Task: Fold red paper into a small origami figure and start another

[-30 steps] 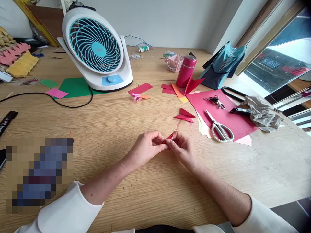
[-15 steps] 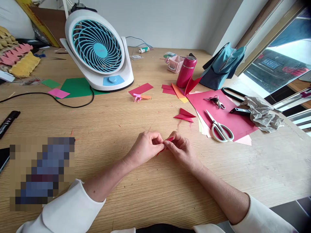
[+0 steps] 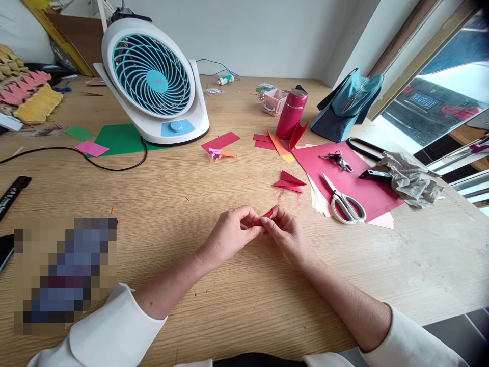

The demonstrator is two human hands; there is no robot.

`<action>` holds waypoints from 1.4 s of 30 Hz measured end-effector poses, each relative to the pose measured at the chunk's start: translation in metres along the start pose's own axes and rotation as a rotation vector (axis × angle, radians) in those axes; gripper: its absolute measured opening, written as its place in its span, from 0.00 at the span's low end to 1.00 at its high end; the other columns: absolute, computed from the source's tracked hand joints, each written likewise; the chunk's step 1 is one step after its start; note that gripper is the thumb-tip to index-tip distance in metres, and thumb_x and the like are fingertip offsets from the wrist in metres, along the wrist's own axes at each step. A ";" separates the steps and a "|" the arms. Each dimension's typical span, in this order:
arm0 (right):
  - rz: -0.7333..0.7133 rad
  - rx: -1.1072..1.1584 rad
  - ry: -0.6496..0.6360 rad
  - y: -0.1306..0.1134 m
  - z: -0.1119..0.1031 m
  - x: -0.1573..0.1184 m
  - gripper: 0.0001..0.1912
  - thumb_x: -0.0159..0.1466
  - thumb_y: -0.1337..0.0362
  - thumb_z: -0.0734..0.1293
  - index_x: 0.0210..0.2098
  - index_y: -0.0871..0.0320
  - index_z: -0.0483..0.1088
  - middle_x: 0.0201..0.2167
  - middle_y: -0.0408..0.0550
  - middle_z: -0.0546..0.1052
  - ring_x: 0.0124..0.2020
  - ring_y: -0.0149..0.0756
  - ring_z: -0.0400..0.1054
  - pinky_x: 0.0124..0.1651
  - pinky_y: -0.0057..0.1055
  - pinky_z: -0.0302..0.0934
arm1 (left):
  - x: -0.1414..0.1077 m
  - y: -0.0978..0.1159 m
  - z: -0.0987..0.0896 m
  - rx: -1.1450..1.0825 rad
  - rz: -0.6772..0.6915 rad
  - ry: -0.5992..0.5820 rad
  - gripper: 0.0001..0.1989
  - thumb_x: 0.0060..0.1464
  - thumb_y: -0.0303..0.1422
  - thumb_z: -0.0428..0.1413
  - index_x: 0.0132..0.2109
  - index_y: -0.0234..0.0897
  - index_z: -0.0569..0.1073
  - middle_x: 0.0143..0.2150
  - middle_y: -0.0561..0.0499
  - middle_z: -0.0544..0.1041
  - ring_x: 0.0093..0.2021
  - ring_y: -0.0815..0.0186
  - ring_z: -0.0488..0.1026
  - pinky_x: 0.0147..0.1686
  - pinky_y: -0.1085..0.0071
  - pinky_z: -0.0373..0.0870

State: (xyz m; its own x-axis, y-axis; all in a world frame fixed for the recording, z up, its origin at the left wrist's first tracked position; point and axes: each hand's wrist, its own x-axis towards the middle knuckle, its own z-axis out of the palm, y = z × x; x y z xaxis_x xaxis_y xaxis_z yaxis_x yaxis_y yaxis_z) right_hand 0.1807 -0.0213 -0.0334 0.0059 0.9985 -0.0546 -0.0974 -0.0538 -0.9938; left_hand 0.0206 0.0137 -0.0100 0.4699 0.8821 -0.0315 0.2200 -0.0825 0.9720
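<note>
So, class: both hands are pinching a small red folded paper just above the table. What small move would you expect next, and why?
Probably pressing the crease flat with the fingertips: the left hand and right hand pinch the small red paper between them, folded narrow and not yet laid on the wooden table.

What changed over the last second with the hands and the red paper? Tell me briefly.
Very little. The left hand and right hand keep pinching the small folded red paper between their fingertips; its visible tip shifted slightly as the fingers worked it. Nothing was picked up or let go. The scissors, the folded red triangles and the fan lie where they were.
</note>
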 end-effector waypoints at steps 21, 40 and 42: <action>-0.028 0.038 -0.054 -0.003 0.003 0.001 0.18 0.58 0.49 0.74 0.30 0.57 0.69 0.24 0.41 0.73 0.26 0.30 0.67 0.32 0.29 0.63 | -0.008 0.000 -0.009 0.093 -0.034 0.037 0.10 0.56 0.37 0.59 0.31 0.34 0.72 0.26 0.55 0.74 0.25 0.73 0.67 0.25 0.77 0.62; -0.021 -0.101 0.008 0.002 0.006 -0.010 0.13 0.61 0.53 0.72 0.30 0.56 0.71 0.25 0.43 0.74 0.24 0.29 0.64 0.27 0.27 0.59 | -0.022 -0.005 -0.013 0.133 -0.100 0.153 0.05 0.52 0.31 0.61 0.30 0.36 0.73 0.27 0.54 0.77 0.25 0.71 0.70 0.26 0.77 0.64; -0.015 -0.151 0.001 0.002 0.006 -0.013 0.12 0.62 0.54 0.71 0.31 0.57 0.73 0.27 0.45 0.76 0.26 0.31 0.67 0.29 0.28 0.61 | -0.023 -0.007 -0.013 0.165 -0.113 0.150 0.05 0.52 0.30 0.61 0.30 0.36 0.73 0.26 0.55 0.77 0.25 0.71 0.69 0.25 0.77 0.63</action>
State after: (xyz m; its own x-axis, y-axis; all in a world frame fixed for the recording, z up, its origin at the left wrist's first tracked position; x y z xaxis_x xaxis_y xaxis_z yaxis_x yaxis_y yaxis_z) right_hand 0.1748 -0.0341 -0.0340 0.0073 0.9992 -0.0395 0.0535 -0.0398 -0.9978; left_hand -0.0033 -0.0002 -0.0129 0.3052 0.9479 -0.0915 0.4066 -0.0429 0.9126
